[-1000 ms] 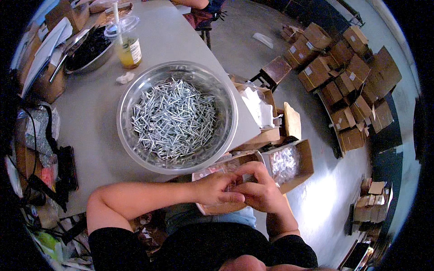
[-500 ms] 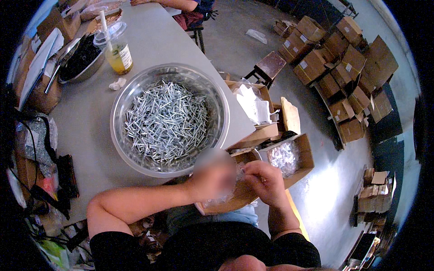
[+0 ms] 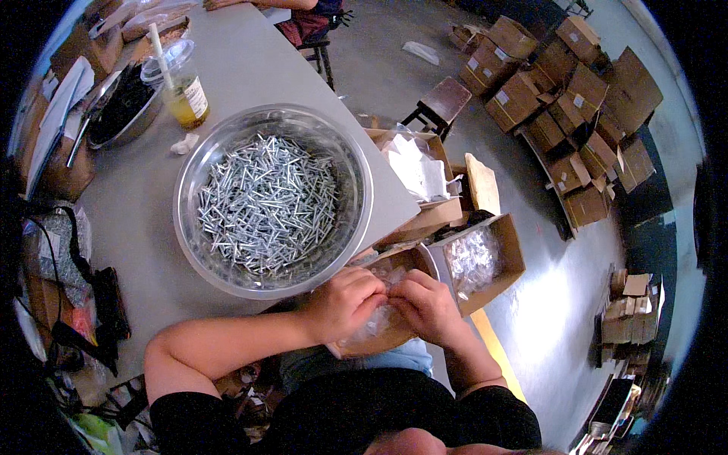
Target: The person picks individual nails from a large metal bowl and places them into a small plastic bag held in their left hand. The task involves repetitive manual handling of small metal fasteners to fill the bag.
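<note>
Grey tabletop point(image 3: 136, 273) spread across the left and upper middle of my view. At lower centre, the left hand point(image 3: 347, 302) and the right hand point(image 3: 428, 303) met nearly tip to tip, fingers bent inward; the fingertips were too hidden for me to tell what, if anything, they pinched. Crumpled clear plastic point(image 3: 371, 324) showed beneath them, inside an open cardboard box point(image 3: 364, 349). Just right of it stood a second carton point(image 3: 506, 262) holding shiny clear packets point(image 3: 474, 259). Left of centre, near the left hand, I saw a metal bowl point(image 3: 186, 220) of thin silvery fasteners point(image 3: 267, 205). Farther out, a lidded drink cup point(image 3: 186, 100) stood at upper left, and brown boxes point(image 3: 569, 114) lay piled at upper right.
</note>
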`<state>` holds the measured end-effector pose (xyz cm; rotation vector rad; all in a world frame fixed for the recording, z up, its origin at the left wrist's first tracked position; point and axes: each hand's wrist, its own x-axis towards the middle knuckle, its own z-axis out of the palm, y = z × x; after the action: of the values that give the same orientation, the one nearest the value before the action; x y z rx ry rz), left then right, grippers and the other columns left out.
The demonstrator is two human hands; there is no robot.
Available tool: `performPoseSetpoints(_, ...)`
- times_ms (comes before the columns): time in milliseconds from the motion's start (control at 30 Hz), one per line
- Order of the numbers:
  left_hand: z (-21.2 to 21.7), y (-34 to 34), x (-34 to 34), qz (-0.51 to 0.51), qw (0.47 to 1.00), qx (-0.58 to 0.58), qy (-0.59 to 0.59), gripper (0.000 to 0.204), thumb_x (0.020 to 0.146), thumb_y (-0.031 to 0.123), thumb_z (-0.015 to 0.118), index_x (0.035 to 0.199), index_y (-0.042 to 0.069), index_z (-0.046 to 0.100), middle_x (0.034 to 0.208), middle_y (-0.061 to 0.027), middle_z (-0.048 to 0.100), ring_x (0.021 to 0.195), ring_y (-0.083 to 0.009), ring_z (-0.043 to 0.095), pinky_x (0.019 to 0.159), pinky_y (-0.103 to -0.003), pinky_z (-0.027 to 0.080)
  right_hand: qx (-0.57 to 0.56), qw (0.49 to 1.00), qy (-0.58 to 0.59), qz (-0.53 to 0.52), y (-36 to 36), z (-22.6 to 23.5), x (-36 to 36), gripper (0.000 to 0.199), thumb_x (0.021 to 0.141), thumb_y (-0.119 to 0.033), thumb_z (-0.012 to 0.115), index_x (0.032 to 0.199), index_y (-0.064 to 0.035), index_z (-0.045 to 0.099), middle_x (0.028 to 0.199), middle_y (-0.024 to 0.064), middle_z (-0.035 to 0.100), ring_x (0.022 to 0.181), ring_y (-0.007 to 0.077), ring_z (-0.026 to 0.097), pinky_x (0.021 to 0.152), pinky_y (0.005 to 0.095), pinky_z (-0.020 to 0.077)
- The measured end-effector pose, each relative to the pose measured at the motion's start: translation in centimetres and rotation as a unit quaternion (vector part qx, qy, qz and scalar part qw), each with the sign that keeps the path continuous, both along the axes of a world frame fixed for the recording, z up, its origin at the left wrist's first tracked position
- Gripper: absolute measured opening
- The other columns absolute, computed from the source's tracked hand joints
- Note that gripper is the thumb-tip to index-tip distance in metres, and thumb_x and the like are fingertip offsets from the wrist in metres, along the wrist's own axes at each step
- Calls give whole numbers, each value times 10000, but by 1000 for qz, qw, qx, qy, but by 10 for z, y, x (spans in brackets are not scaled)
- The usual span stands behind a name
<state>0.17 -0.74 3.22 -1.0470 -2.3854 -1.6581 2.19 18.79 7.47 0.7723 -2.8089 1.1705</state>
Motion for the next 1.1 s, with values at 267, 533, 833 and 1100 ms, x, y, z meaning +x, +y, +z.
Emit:
performPoseSetpoints(267, 0, -1, -2, -4, 998, 9, -56, 130, 827, 81, 644, 924, 26, 578, 841, -125, 607, 814, -303, 610, 729, -398, 480, 104, 976, 35, -188, 73, -13, -7, 132, 751, -6, 707, 878, -35, 682, 766, 104, 621, 671, 240, 631, 611, 335, 507)
performPoseSetpoints(533, 0, -1, 0, -7, 994, 7, -108, 175, 831, 64, 630, 980, 20, 550, 827, -122, 609, 791, -301, 617, 739, -404, 487, 220, 968, -82, -84, 62, -57, -3, 178, 837, -147, 600, 1003, -108, 649, 911, 143, 648, 791, 343, 652, 685, 433, 540)
performPoseSetpoints(833, 0, -3, -2, -23, 991, -24, -133, 188, 844, 116, 658, 993, 31, 581, 881, -114, 647, 844, -254, 654, 776, -374, 513, 190, 977, -41, 90, 20, -143, 5, 382, 827, -141, 568, 1209, -147, 584, 1165, 211, 605, 959, 367, 650, 761, 424, 559)
performPoseSetpoints(1100, -8, -2, -3, -38, 988, -45, -143, 184, 829, 54, 622, 991, 0, 552, 934, -164, 617, 866, -312, 623, 771, -393, 496, 139, 984, -109, 19, 29, -85, -3, 211, 804, -121, 600, 1009, -100, 556, 698, 196, 637, 667, 394, 650, 585, 478, 518)
